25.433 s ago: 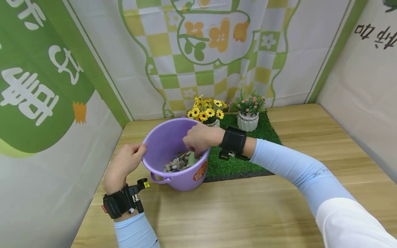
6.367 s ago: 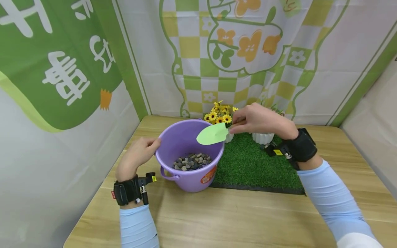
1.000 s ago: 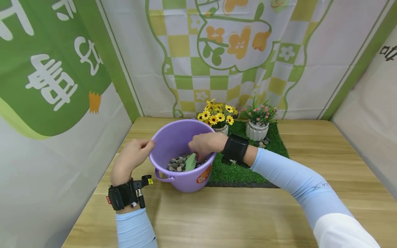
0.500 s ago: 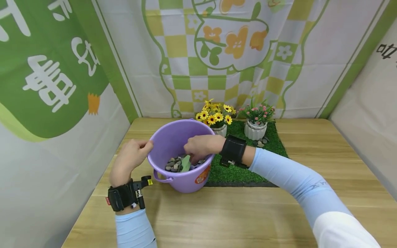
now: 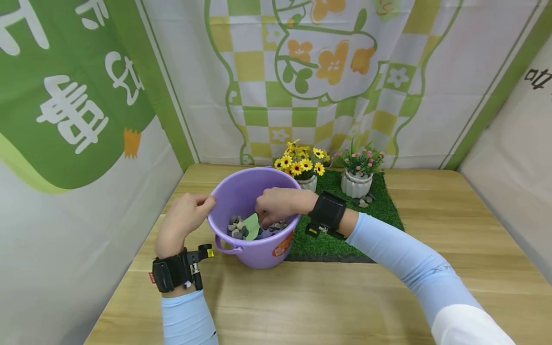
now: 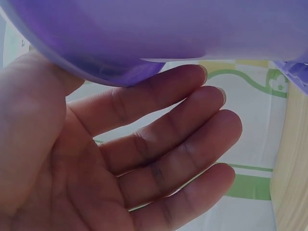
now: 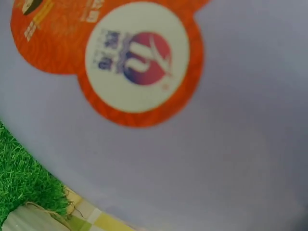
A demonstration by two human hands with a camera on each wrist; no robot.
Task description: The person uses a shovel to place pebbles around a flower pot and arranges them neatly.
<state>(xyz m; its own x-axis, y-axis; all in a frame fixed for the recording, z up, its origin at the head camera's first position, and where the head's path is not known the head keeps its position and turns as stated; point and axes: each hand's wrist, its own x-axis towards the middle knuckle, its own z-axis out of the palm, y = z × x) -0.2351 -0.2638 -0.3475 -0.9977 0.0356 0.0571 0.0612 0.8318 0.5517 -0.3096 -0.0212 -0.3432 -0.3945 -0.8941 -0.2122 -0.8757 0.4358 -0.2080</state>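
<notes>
A purple bucket [image 5: 254,251] stands tilted toward me on the wooden table. My left hand [image 5: 183,218] pinches its left rim between thumb and fingers; in the left wrist view the other fingers [image 6: 180,159] spread below the rim. Inside the bucket, my right hand [image 5: 282,203] grips a light green trowel [image 5: 252,227], whose handle is mostly hidden by the hand. Pebbles [image 5: 236,227] are gathered left of the blade, and more lie to its right. In the right wrist view, the bucket's outer wall [image 7: 231,144] fills most of the picture.
Behind the bucket are yellow flowers [image 5: 297,160] in a white pot. A white pot [image 5: 356,184] of pink flowers stands on the artificial grass mat [image 5: 332,244], with a few pebbles [image 5: 364,200] at its foot. A patterned cloth [image 5: 310,115] hangs behind.
The trowel, above the bucket 6.4 seconds ago, is now down inside it, its blade shifted left against the pebbles. Pebbles have appeared by the pink-flower pot since the first frame. The left hand stays on the rim.
</notes>
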